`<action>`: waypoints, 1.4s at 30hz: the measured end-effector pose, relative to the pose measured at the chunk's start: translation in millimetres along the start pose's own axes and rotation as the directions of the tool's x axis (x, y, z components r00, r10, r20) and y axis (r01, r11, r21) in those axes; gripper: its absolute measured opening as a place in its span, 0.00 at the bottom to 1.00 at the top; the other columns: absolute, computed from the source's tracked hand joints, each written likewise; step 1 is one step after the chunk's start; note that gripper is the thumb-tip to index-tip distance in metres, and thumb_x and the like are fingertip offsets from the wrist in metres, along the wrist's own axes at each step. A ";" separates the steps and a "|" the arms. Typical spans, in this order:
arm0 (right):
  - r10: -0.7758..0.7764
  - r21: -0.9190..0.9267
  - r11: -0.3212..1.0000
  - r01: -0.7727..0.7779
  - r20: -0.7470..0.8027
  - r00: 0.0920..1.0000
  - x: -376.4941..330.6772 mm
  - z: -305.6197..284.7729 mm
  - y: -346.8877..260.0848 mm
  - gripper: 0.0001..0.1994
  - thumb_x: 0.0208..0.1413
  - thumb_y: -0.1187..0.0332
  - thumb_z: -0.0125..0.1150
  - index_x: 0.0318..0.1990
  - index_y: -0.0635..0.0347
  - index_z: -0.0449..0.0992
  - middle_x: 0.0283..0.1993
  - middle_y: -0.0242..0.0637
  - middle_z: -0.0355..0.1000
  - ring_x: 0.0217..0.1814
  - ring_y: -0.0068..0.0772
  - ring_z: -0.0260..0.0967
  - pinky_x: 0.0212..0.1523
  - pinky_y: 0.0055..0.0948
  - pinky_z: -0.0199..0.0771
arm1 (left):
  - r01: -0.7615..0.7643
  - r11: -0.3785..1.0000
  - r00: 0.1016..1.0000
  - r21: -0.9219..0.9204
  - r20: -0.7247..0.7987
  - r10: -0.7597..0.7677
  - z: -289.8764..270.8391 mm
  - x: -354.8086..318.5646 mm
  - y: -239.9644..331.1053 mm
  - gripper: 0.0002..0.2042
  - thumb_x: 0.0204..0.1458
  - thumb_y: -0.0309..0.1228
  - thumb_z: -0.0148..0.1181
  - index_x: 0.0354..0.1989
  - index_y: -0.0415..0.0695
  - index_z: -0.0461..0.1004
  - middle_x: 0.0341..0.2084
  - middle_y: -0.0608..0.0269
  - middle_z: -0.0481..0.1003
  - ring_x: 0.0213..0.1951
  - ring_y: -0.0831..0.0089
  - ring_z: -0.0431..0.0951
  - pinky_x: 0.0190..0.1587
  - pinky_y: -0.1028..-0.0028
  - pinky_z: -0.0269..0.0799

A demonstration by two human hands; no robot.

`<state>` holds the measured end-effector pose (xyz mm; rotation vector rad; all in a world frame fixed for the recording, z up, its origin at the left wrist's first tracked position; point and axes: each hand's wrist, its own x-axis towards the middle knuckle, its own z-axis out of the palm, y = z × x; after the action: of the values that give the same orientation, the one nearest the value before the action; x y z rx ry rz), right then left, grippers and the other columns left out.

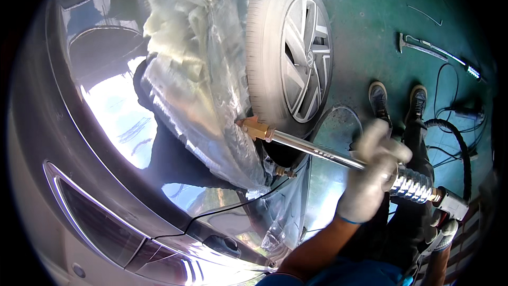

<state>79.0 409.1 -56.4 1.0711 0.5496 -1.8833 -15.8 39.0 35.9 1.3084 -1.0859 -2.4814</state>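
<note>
A slide-hammer dent puller (pixel 317 152) with a chrome rod, coiled section and grey rear handle slants across the view. Its brass-coloured tip (pixel 256 128) touches the bare, ground metal (pixel 185 100) of a dark car's panel beside the wheel arch. My left hand (pixel 365 190), in a pale glove, closes round the rod just ahead of the coil; its fingers are motion-blurred. Gloved too, my right hand (pixel 447 233) grips the handle at the rear end, partly hidden by that handle.
The car wheel (pixel 309 58) stands right of the panel. A brass clamp (pixel 286 172) sits below the tip, near a thin black cable (pixel 227 209). On the green floor lie a hammer (pixel 423 48), a hooked rod (pixel 426 14) and coiled cables (pixel 465 114). A thick black hose (pixel 460 143) curves toward the handle.
</note>
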 end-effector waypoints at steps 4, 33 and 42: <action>-0.007 0.004 1.000 0.007 0.024 1.000 -26.9 -7.4 -2.9 0.27 0.41 0.63 0.64 0.48 0.73 0.69 0.31 0.47 0.73 0.23 0.38 0.71 0.22 0.31 0.73 | -0.177 0.839 0.979 -0.515 -0.005 0.204 -54.9 43.2 82.9 0.13 0.66 0.42 0.45 0.44 0.44 0.66 0.26 0.64 0.66 0.29 0.74 0.65 0.35 0.70 0.68; 0.066 0.036 0.997 -0.074 0.204 0.977 -2.0 -11.1 -5.1 0.25 0.39 0.71 0.59 0.46 0.78 0.69 0.30 0.47 0.73 0.18 0.36 0.68 0.17 0.29 0.71 | -0.278 0.953 0.911 -0.117 -0.347 0.223 -41.3 56.7 101.2 0.04 0.60 0.32 0.59 0.39 0.51 0.70 0.22 0.72 0.68 0.18 0.83 0.62 0.18 0.80 0.58; 0.063 0.047 0.996 -0.080 0.289 0.955 -3.4 17.6 -7.3 0.25 0.38 0.66 0.61 0.46 0.75 0.70 0.32 0.49 0.74 0.21 0.38 0.70 0.20 0.31 0.72 | -0.244 0.927 0.965 -0.285 -0.165 0.203 -57.3 54.7 98.5 0.07 0.63 0.35 0.54 0.46 0.50 0.71 0.27 0.69 0.69 0.22 0.79 0.66 0.24 0.76 0.65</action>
<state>65.5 402.0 -44.5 0.8214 0.2866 -1.9561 -25.7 -86.9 42.7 1.1669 -0.7395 -2.2462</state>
